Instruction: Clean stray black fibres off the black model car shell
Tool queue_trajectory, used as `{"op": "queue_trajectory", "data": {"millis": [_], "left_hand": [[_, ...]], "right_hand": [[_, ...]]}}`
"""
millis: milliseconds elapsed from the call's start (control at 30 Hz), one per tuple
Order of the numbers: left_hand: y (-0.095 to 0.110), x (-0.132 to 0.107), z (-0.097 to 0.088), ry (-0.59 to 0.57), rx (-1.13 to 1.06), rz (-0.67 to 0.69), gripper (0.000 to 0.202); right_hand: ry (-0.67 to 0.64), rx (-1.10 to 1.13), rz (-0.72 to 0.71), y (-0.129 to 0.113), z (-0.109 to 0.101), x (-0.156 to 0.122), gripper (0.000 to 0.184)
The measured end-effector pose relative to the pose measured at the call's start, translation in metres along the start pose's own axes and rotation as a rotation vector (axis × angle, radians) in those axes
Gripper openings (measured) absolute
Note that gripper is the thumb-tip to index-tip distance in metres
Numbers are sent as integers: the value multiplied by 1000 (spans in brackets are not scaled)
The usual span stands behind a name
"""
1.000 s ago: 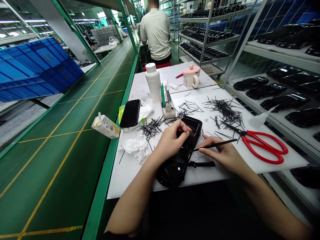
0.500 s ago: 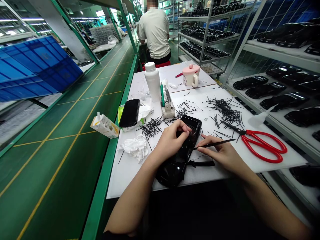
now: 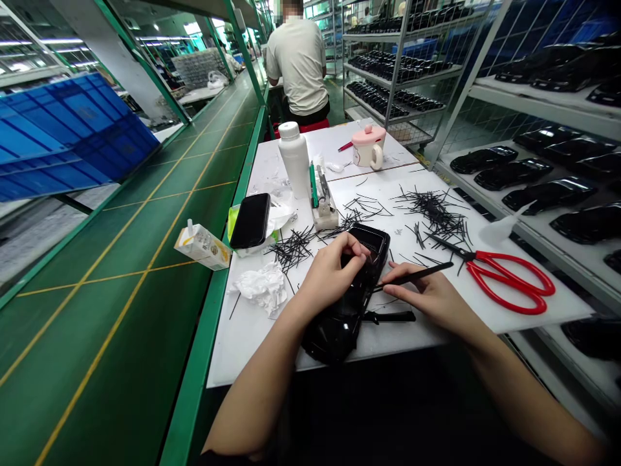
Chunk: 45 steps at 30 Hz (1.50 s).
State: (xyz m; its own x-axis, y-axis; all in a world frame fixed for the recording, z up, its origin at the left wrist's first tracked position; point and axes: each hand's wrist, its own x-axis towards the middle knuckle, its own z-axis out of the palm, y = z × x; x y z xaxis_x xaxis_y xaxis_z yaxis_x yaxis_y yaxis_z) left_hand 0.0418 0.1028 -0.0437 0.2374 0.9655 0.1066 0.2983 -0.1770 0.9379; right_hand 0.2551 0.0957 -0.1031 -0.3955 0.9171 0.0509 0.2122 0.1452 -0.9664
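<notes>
A glossy black model car body [image 3: 334, 327] lies on the white work table, its length slanting away from me. My left hand [image 3: 339, 268] is over its middle, thumb and fingertips pinched together. Whatever those fingertips hold is too small to make out. To the right of the car, my right hand [image 3: 422, 291] grips slim black tweezers [image 3: 420, 273], their tips at the car's side. Below the tweezers, a flat black piece [image 3: 392, 317] sticks out beside the car. Thin black strips [image 3: 295, 249] lie in a pile to the left of the car.
Red-handled scissors [image 3: 514, 278] lie at the right beside another strip pile [image 3: 439, 213]. Behind the car stand a tool holder [image 3: 325, 217], a white bottle [image 3: 294, 158] and a lidded mug [image 3: 369, 145]. A phone [image 3: 251, 220], crumpled tissue [image 3: 262, 287] and drink carton [image 3: 202, 246] sit left, near the green conveyor [image 3: 121, 310].
Both hands keep nearly the same pose on the car and the tweezers. The view has shifted very slightly; the tweezers' tilt looks almost unchanged.
</notes>
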Motion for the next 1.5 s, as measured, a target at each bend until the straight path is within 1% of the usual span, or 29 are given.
{"op": "queue_trajectory", "data": {"millis": [200, 467, 567, 767, 933, 1000, 1100, 1267, 1367, 1500], "left_hand": [[0, 0, 0, 0, -16, -1, 13], [0, -1, 0, -5, -9, 1, 12], [1, -1, 0, -7, 18, 1, 12], [3, -1, 0, -1, 46, -8, 12], [1, 0, -1, -13, 71, -7, 11], [1, 0, -1, -17, 77, -12, 10], [0, 0, -1, -18, 68, -11, 9], [0, 0, -1, -21, 59, -12, 10], [1, -1, -1, -18, 70, -13, 11], [3, -1, -2, -15, 74, -23, 11]], "right_hand": [[19, -1, -20, 2, -1, 2, 14], [-3, -18, -48, 0, 3, 3, 14], [-35, -70, -59, -8, 1, 5, 15], [-115, -304, -47, -34, -2, 12, 18], [-132, -366, -149, -46, 5, 17, 10], [-133, -373, -171, -46, 7, 18, 8], [-140, -365, -164, -45, 6, 19, 9], [-74, -303, -125, -44, -5, 20, 14], [-100, -302, -128, -43, -9, 21, 13], [-120, -345, -117, -39, -4, 20, 14]]}}
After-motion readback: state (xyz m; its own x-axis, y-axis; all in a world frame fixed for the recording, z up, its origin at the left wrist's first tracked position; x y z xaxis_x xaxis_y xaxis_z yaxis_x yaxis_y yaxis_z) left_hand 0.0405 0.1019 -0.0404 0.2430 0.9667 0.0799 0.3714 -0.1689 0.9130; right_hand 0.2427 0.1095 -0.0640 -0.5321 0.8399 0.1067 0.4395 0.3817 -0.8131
